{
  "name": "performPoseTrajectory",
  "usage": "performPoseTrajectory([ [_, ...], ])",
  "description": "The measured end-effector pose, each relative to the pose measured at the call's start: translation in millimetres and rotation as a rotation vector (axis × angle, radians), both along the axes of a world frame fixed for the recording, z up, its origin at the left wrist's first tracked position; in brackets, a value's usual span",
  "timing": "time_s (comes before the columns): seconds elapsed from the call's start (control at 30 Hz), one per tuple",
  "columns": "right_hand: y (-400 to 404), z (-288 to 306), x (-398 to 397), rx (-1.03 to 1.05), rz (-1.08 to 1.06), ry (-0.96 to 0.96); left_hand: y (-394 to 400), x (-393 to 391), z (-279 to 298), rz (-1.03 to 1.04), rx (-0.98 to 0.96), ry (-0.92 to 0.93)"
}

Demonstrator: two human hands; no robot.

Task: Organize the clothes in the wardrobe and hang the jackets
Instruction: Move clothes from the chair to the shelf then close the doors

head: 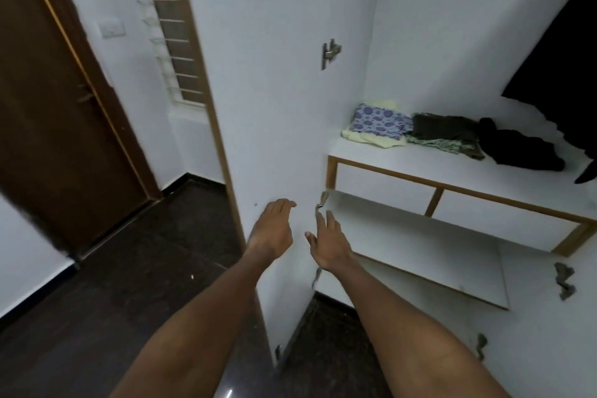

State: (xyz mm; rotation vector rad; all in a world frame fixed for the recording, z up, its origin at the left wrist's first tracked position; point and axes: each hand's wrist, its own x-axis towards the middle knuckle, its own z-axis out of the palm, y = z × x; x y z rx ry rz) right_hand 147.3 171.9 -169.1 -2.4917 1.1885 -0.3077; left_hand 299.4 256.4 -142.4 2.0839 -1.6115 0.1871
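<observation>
Two bare hands, the left hand (274,229) and the right hand (329,244), reach toward one open wardrobe (452,42) holding three small piles of clothes (381,124) on one shelf (420,158), above two drawer fronts (384,191), beside one brown door (48,100).

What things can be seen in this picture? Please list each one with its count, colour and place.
folded cloth: 1, purple patterned, shelf left
pale cloth: 1, light yellow, under the purple one
dark clothes: 1 pile, brown-green, shelf middle
black garment: 1, black, shelf right
wardrobe door: 1, white, open
room door: 1, brown, left
left hand: 1, open, near wardrobe door
right hand: 1, open, before lower shelf
</observation>
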Motion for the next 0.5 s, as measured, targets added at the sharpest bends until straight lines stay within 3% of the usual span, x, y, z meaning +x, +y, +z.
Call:
performPoseTrajectory([
  [0.13,72,-5,32,-0.014,0.051,0.033,72,32,8,-0.223,-0.009,-0.355],
  [0.2,103,-10,40,-0.002,0.050,0.063,107,36,12,-0.106,-0.112,-0.336],
  [0.33,135,3,61,-0.010,0.060,0.045,136,51,40,0.162,-0.304,0.064],
  [0.4,152,14,68,-0.034,0.075,0.015,149,56,57,0.101,-0.204,0.333],
  [0.5,154,19,67,-0.042,0.086,-0.043,152,51,64,0.016,-0.123,0.434],
])
